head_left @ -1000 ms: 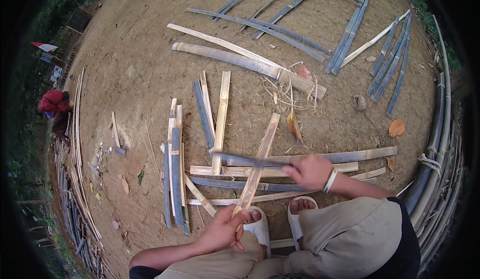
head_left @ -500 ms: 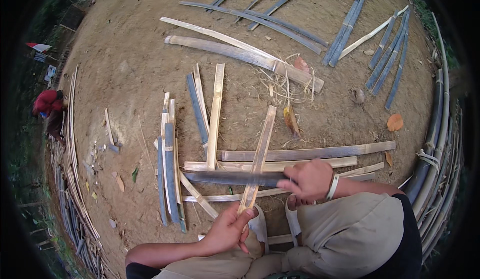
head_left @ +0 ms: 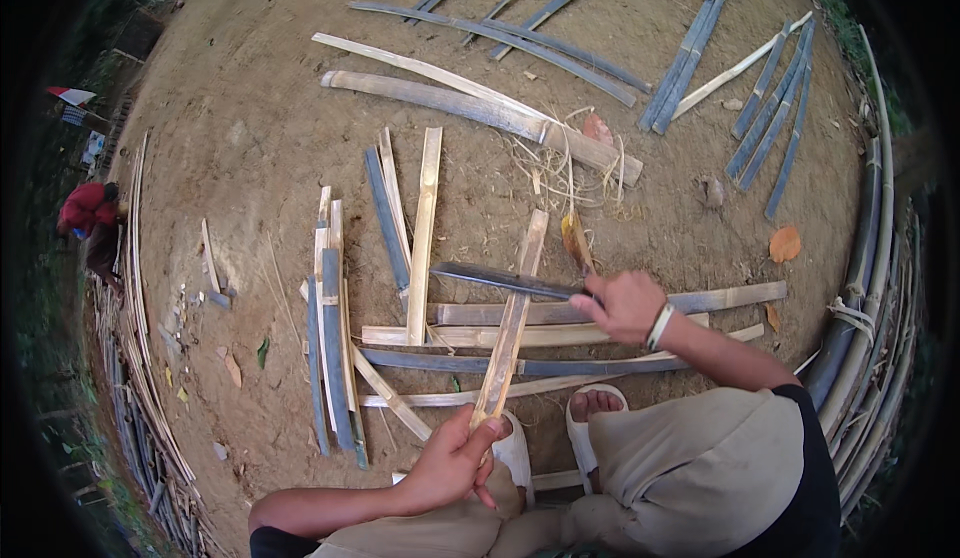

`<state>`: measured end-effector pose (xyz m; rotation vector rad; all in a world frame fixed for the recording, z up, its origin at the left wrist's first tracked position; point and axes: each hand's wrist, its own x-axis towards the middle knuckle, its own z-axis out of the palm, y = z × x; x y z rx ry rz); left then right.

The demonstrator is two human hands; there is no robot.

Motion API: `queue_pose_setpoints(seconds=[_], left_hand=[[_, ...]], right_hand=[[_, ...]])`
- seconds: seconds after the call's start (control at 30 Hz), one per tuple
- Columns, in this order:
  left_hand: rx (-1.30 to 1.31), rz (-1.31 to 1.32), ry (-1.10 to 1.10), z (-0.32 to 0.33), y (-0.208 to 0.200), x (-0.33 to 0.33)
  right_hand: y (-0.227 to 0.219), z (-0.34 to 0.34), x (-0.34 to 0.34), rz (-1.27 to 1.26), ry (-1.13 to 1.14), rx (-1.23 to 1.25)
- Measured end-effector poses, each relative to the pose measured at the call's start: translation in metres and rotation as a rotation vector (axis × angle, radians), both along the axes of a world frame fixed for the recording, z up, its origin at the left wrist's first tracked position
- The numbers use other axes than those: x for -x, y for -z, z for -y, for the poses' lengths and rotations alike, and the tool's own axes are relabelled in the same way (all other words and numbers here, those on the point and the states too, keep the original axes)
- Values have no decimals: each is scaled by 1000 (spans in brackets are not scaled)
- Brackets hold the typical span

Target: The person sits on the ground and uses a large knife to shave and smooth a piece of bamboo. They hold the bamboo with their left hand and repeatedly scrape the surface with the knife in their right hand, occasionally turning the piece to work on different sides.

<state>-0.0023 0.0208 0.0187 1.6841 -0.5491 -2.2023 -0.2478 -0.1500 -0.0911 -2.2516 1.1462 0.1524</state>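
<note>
My left hand [head_left: 452, 465] is closed around the lower end of a split bamboo strip [head_left: 507, 336], which slants up and away with its pale inner face showing. My right hand [head_left: 622, 305], a white band on its wrist, grips a machete [head_left: 505, 279]. The dark blade points left and crosses the strip in its upper part. Under them lie several more bamboo strips, among them a greyish one [head_left: 690, 300] and a dark blue-grey one [head_left: 590, 367]. The machete's handle is mostly hidden in my fist.
Upright-lying bamboo strips [head_left: 332, 343] are bunched at left of centre. Farther off are a wide split piece [head_left: 440, 101], shavings [head_left: 585, 183] and dark strips [head_left: 690, 58]. Bamboo poles [head_left: 850, 308] line the right edge. A person in red [head_left: 92, 213] bends at the far left.
My right hand has moved the machete up and away along the strip, from near the lower middle to its upper part. My left hand keeps its hold on the strip.
</note>
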Motion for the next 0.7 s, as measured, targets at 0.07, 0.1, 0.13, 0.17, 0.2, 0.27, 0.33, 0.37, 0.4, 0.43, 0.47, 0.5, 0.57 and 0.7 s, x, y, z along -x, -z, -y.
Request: queue_pose_setpoints(seconds=[0.07,0.1,0.13,0.17,0.2,0.27,0.33,0.37,0.4,0.43,0.47,0.5,0.57,0.7], left_hand=[[-27,3,-9,2,-5,-1],[-37,6,-18,4,-8,-1],[-55,9,-27,5,-12,-3],[-74,4,-28,6,-18,-8],[-91,1,-26,8,-24,-12],[-140,35,11,14,-34,-23],[-168,43,42,22,-48,-25],[-171,31,59,27,-59,-24],[-197,21,79,27,-66,-25],[-198,10,67,24,-65,-24],[-200,0,66,21,-64,-24],[-196,-18,73,20,-62,-24],[-157,4,62,19,-61,-19],[-92,20,-4,19,-60,-17]], right_hand=[[-11,-20,-4,56,-82,-25],[-24,-28,-8,80,-151,-22],[-30,-31,-11,104,-222,-18],[-31,-31,-11,156,-240,-8],[-23,-25,-9,129,-140,-31],[11,-1,-3,84,52,-78],[16,3,-6,113,-26,-36],[3,-6,-11,142,-78,-46],[-12,-22,-16,174,-127,-78],[-29,-30,-18,140,-211,-119],[-26,-29,-17,156,-168,-132],[-18,-26,-11,163,-116,-138],[18,-4,2,97,75,-164],[-7,-3,-5,60,-62,-100]])
